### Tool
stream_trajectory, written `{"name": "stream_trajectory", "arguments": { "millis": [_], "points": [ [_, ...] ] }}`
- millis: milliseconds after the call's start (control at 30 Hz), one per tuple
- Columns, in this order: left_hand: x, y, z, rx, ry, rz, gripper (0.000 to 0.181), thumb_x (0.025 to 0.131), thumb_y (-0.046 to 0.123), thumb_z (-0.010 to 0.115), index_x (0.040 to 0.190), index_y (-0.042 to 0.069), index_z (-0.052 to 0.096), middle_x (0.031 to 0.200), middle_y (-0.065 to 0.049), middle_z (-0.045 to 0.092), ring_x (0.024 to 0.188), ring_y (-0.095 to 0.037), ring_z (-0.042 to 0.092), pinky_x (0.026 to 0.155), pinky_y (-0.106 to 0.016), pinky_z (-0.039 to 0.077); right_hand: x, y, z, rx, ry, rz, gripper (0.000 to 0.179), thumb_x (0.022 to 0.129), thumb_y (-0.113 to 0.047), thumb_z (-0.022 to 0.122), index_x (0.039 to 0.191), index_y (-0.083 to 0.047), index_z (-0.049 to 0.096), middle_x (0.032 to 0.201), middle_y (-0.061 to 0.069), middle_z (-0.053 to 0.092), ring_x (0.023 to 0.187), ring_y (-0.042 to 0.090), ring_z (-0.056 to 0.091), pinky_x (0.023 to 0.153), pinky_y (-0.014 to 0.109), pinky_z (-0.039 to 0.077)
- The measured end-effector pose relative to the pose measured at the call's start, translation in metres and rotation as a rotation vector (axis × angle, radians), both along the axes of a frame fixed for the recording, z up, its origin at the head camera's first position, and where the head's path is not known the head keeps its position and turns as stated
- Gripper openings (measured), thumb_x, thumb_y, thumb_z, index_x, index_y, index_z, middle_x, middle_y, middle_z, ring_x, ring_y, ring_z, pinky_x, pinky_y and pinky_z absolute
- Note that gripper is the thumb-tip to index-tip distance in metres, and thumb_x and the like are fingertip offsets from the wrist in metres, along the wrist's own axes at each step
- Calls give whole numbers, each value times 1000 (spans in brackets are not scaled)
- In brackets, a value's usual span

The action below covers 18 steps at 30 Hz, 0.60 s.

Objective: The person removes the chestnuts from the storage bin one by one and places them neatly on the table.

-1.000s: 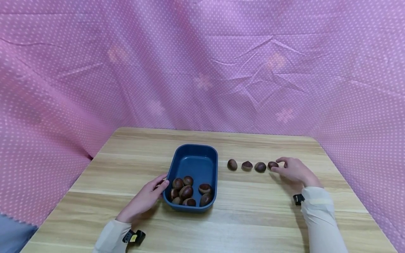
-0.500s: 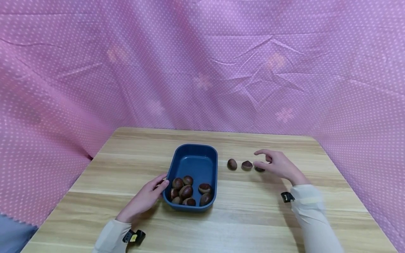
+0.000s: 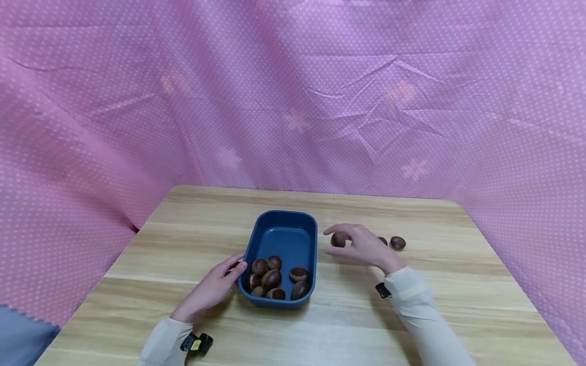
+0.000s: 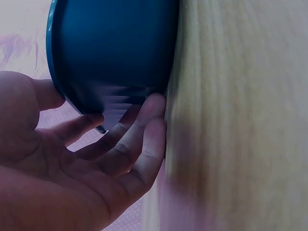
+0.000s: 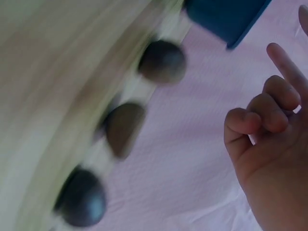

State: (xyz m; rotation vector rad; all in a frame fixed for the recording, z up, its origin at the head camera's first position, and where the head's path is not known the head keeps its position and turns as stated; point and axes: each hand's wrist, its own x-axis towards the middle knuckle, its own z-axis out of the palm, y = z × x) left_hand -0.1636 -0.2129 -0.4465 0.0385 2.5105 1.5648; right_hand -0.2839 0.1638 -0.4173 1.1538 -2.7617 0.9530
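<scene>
Looks like a small screened-off work spot, booth-fashion: hung with creased pink polka-dot fabric [image 3: 293, 142] behind and down both sides of a pale wood-grain counter [image 3: 357, 325]. Cannot tell from these views whether inside a home, lab or office.

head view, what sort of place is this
Likely an indoor makeshift recording booth, though the room beyond is hidden: pink dotted cloth hangs behind and along both sides of a wood-grain table, and a small black device is worn at the person's left wrist.
</scene>
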Motion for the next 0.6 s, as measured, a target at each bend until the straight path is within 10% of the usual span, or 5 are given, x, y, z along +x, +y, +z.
{"name": "stream_trajectory", "arguments": {
  "millis": [300, 600],
  "points": [
    [0, 3, -3, 6, -1, 26, 51, 110, 37, 46, 155, 14, 44, 139, -15, 59, 115, -25, 64, 92, -40, 58, 7, -54, 10, 117, 130, 195, 50, 93, -49, 72, 130, -15, 70, 125, 0, 71, 115, 19, 65, 100, 41, 53],
    [-1, 5, -1, -17, -12, 29, 51, 110, 39, 46, 155, 16, 45, 142, -15, 58, 111, -23, 65, 94, -42, 56, 15, -94, 4, 292, 152, 261, 44, 92, -46, 75, 130, -25, 70, 128, -3, 69, 118, 20, 61, 96, 46, 49]
  ]
}}
